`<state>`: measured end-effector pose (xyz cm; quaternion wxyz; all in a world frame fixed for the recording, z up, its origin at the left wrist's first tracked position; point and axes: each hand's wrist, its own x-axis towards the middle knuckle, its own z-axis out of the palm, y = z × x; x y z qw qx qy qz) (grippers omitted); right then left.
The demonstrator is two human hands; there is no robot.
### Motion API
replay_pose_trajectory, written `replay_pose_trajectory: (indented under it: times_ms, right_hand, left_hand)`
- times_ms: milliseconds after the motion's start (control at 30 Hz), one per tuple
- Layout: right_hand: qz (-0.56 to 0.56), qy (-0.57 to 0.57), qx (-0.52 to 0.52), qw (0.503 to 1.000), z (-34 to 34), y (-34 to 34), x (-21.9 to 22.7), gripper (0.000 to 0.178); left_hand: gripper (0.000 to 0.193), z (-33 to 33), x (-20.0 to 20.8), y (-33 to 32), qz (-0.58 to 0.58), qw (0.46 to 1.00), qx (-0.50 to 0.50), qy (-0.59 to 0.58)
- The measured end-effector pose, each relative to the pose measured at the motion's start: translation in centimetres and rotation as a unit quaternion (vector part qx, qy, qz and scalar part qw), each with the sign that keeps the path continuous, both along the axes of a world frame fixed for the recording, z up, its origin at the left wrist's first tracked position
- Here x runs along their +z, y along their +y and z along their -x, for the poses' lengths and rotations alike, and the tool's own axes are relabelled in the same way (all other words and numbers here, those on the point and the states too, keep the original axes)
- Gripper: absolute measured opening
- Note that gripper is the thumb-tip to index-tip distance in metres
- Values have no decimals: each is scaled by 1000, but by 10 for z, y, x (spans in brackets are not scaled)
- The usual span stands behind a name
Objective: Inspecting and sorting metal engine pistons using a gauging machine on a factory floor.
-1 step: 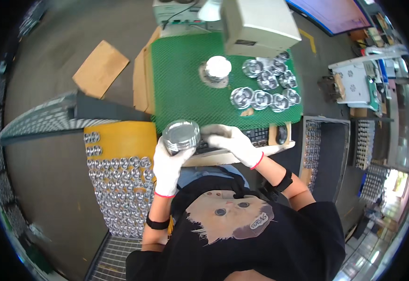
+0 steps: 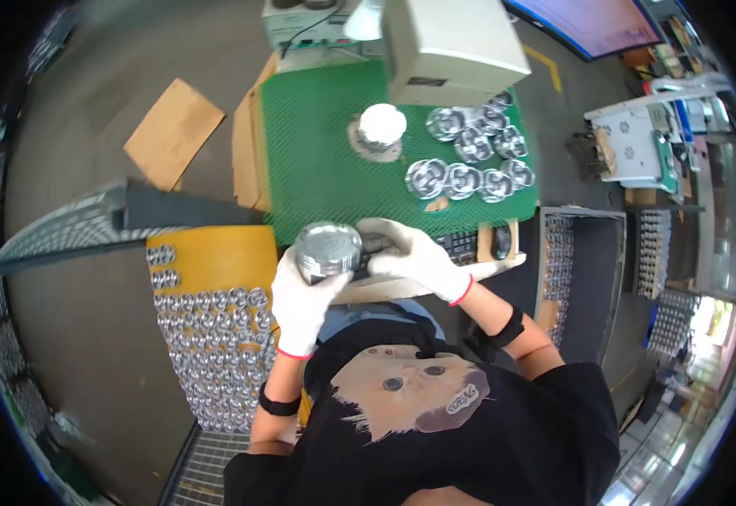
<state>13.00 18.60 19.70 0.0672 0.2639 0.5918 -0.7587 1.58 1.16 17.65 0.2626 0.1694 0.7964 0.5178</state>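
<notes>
My left hand [image 2: 300, 304], in a white glove, grips a shiny round metal part [image 2: 327, 250] and holds it up in front of me, just left of a black keyboard [image 2: 461, 244]. My gloved right hand [image 2: 414, 253] lies flat on that keyboard with its fingers spread. Beyond both hands stretches a green mesh mat [image 2: 317, 160]. A similar metal part [image 2: 382, 126] stands on a round base in the mat's middle, brightly lit. Several more metal parts [image 2: 469, 164] lie grouped on the mat's right side.
A beige machine housing [image 2: 448, 51] overhangs the mat's far edge. At my left a yellow tray [image 2: 207, 253] carries rows of several metal parts [image 2: 216, 346]. A mouse [image 2: 501, 242] sits right of the keyboard. A dark rack [image 2: 570, 261] stands at right, and cardboard [image 2: 172, 131] lies on the floor.
</notes>
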Motion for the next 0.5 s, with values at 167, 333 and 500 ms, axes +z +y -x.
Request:
replay_pose_trajectory:
  times_ms: [167, 333, 500]
  right_hand:
    - [-146, 48, 96, 983, -29, 22, -52, 86]
    - [434, -73, -309, 843, -111, 26, -87, 61]
    - [530, 10, -274, 802, -80, 54, -43, 53]
  left_hand:
    - [64, -6, -8, 55, 114, 901, -384, 168]
    - [79, 58, -27, 161, 110, 854, -285, 421]
    - [64, 111, -211, 220, -342, 898, -30, -276]
